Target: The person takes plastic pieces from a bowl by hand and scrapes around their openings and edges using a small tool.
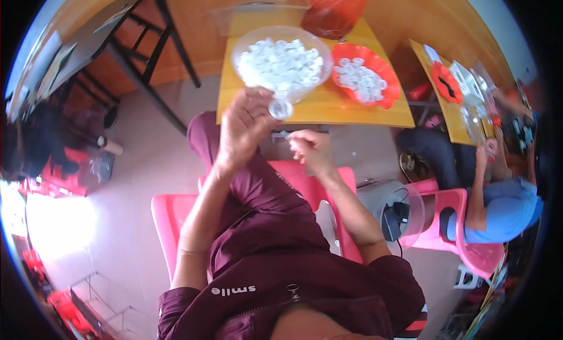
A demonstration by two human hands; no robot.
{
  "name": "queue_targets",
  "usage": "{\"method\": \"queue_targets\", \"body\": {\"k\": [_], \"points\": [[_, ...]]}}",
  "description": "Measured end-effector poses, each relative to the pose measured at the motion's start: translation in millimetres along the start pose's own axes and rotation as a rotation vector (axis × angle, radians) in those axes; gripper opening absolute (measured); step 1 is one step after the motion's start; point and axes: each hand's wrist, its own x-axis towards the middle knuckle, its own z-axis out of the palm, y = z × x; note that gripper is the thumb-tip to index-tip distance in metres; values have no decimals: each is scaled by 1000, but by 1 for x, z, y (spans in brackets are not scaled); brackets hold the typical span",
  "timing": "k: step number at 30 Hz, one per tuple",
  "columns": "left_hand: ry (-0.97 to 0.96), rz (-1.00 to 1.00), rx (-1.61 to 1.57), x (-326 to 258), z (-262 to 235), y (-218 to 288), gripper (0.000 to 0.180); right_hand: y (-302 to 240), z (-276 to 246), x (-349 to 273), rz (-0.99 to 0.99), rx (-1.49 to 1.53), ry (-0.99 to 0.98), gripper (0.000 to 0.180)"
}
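Two-handed work at a yellow tabletop (340, 112); clock directions are taken from the middle of the view. The left hand (240, 127), near eleven o'clock, grasps a small clear ring (280, 109) in its fingertips, just in front of the large clear bowl (326, 58). The right hand (316, 151), near one o'clock, has its fingers curled together; whether they grip anything cannot be told.

Surroundings: the bowl, at twelve o'clock, is heaped with small white pieces (281, 61). Toward half past one, beside it, a scalloped red dish (392, 96) holds ring-shaped pieces (363, 80). A red bag (337, 14) stands behind them, between twelve and one. At four o'clock a translucent bin (416, 208) holds a black adapter (392, 225), near the right forearm. A person in blue (498, 214) sits at three o'clock.

Edges and room: the tabletop's near edge runs just beyond the hands, with its bare strip between dish and edge. Open floor (138, 155) extends at nine o'clock, bounded toward half past ten by a black-legged table (132, 64).

Limits of visibility: the left hand covers part of the bowl's lower rim; the bowl's deeper contents blur together; glare washes out the floor between eight and nine.
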Motion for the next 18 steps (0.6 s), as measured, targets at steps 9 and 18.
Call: {"method": "queue_targets", "body": {"k": [9, 18], "points": [[92, -32, 144, -65, 7, -4, 28, -58, 9, -32, -73, 291, -43, 23], [30, 69, 171, -69, 22, -5, 25, -65, 5, -42, -53, 357, -82, 12]]}}
